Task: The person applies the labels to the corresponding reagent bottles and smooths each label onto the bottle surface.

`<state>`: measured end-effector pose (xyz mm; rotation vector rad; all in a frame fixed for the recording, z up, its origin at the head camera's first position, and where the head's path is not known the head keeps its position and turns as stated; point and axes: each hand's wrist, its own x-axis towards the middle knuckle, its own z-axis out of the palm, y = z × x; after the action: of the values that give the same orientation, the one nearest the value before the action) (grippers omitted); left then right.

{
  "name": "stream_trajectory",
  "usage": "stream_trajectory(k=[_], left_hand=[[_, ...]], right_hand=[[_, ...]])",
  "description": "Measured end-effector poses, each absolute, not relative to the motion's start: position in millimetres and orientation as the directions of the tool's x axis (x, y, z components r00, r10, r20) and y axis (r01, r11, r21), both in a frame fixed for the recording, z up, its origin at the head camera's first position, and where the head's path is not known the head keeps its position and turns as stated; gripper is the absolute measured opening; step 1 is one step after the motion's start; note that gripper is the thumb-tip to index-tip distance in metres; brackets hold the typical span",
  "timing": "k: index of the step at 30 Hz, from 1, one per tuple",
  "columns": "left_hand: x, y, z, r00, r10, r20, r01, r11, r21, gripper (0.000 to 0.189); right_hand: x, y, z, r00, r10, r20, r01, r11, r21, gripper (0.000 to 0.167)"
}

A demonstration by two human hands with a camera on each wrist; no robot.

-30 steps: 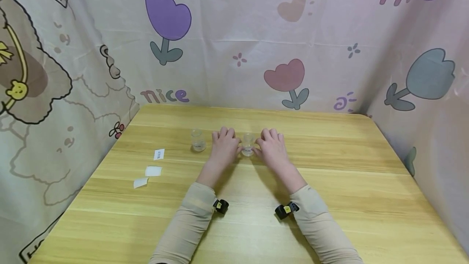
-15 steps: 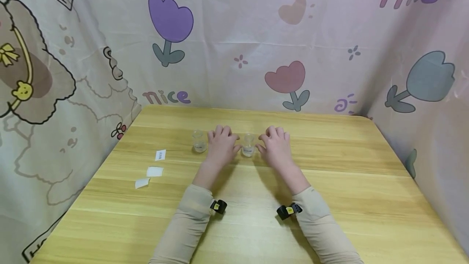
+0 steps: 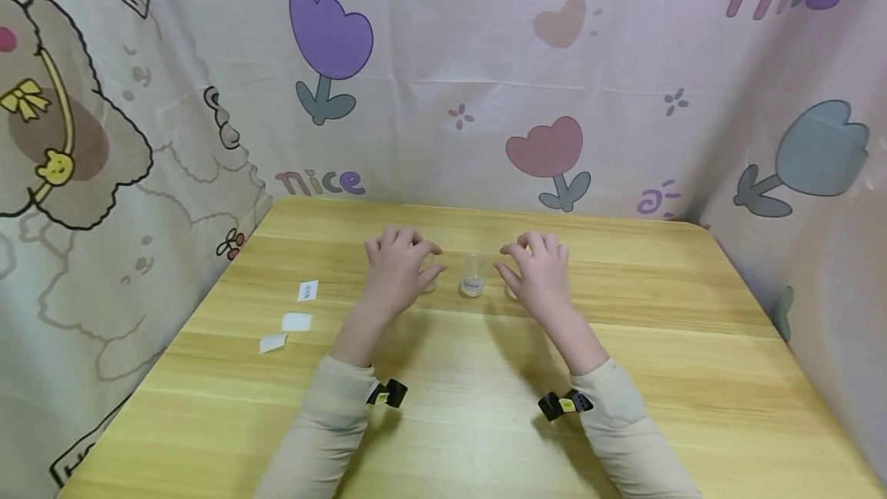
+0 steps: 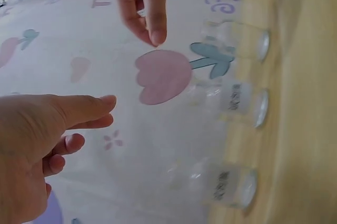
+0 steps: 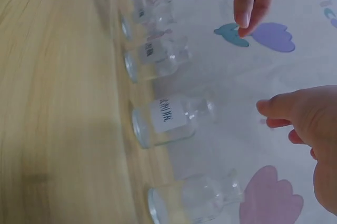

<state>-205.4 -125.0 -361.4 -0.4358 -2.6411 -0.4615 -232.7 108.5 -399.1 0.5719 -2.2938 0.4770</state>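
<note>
Toward the desk's far edge, the labelled bottle, judged light, fragile, is best gripped mid-body. Nothing is held by left hand or right hand, both half-spread.

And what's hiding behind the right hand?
A clear glass bottle. In the head view, only its edge shows; the right hand covers the rest there.

It's a nook, printed curtain 3 sides of tbl
</note>
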Motion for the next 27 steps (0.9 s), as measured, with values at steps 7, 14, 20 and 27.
stream_trajectory(k=[7, 14, 20, 27], left_hand=[[-189.8, -151.3, -348.7, -0.834, 0.187, 0.519, 0.388, 0.868, 0.311, 0.022], [-178.7, -181.2, -351.7, -0.775, 0.125, 0.619, 0.421, 0.833, 0.36, 0.019], [-174.7, -210.6, -361.0, -0.763, 0.011, 0.646, 0.368, 0.83, 0.42, 0.021], [-172.6, -243.9, -376.3, -0.783, -0.146, 0.605, 0.24, 0.826, 0.51, 0.02]], right_hand=[[-224.7, 106.0, -389.6, -0.57, -0.252, 0.782, -0.612, 0.765, -0.199, 0.023], [-216.2, 90.8, -386.6, -0.511, -0.217, 0.831, -0.707, 0.657, -0.263, 0.021], [-211.3, 68.5, -388.3, -0.491, -0.193, 0.849, -0.739, 0.609, -0.289, 0.021], [-213.7, 37.6, -408.0, -0.515, -0.164, 0.841, -0.762, 0.537, -0.362, 0.019]])
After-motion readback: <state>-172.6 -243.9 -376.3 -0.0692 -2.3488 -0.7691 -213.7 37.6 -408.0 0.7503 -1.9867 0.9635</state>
